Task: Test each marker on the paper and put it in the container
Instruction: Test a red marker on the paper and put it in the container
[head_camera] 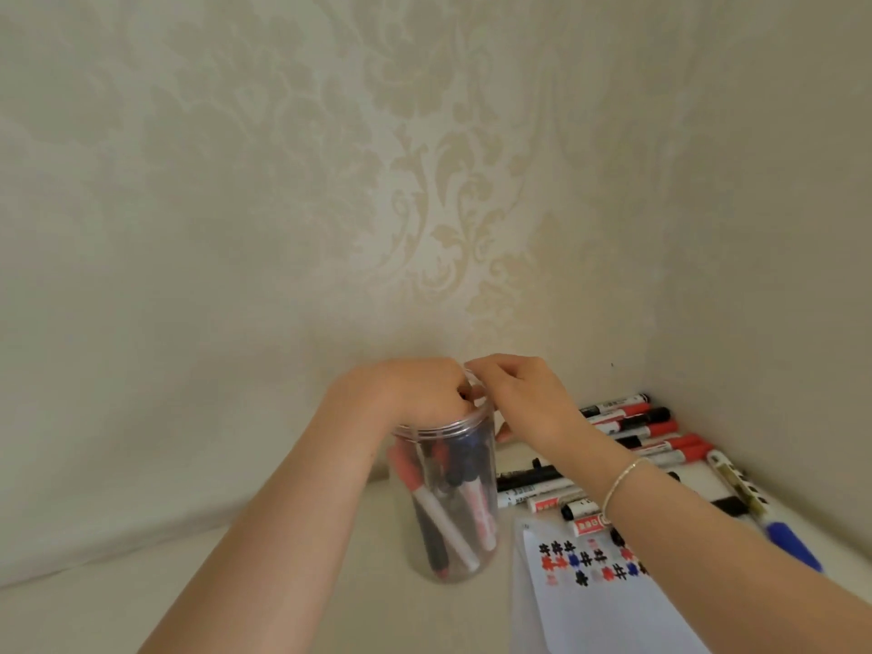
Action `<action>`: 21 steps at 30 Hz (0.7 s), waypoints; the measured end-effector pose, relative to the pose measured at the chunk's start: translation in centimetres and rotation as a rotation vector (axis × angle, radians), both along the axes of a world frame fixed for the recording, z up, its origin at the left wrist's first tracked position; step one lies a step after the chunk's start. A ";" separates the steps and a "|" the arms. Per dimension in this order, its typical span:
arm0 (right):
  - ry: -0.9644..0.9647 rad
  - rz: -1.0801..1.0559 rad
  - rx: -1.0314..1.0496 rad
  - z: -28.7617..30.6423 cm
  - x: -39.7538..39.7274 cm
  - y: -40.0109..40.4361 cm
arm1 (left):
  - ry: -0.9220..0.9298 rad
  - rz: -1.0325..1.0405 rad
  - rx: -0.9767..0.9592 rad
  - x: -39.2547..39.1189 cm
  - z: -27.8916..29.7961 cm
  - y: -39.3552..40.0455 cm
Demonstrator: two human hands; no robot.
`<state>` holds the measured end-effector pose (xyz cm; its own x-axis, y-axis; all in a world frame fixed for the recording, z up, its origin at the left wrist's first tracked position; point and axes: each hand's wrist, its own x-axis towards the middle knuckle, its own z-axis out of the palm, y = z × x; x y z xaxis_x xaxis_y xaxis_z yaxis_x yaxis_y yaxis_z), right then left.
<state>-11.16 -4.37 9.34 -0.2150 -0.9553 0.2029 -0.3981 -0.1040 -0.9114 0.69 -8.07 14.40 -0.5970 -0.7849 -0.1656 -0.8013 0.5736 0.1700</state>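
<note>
Loose markers (632,429) in rows against right wall; paper (608,606) with red, black, blue test marks, just beside container (453,502). Container upright, clear, markers inside leaning. Left hand (415,394) fingers curled at rim; right hand (524,398) fingertips pinching rim; held object indiscernible.

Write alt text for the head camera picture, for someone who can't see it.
Both hands, left hand and right hand, meet at the rim of a clear jar that already holds several markers. To its right, more markers lie on the table beside a sheet of paper covered in red, black and blue test marks.
</note>
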 end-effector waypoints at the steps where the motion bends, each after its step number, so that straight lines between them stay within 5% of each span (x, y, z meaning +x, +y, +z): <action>1: -0.062 0.026 0.047 -0.1 -0.4 -0.1 | -0.062 0.014 0.120 -0.4 0.2 0.2; 4: -0.210 0.081 0.158 -0.6 -2.0 0.3 | -0.185 0.012 0.272 -0.9 0.5 0.6; 10: 0.428 -0.091 0.256 -4.9 -8.2 1.9 | 0.212 0.250 -0.512 -0.1 0.9 3.0; 13: 0.652 -0.107 0.381 -6.0 -10.7 2.9 | 0.644 -0.013 -0.840 -2.8 -0.7 7.1; 16: 0.790 -0.072 0.436 -6.8 -12.2 3.4 | 0.780 -0.275 -0.565 -6.7 -5.2 8.0; 21: 0.881 -0.015 0.497 -8.1 -13.4 3.9 | 0.504 -0.210 -0.077 -10.3 -12.2 5.6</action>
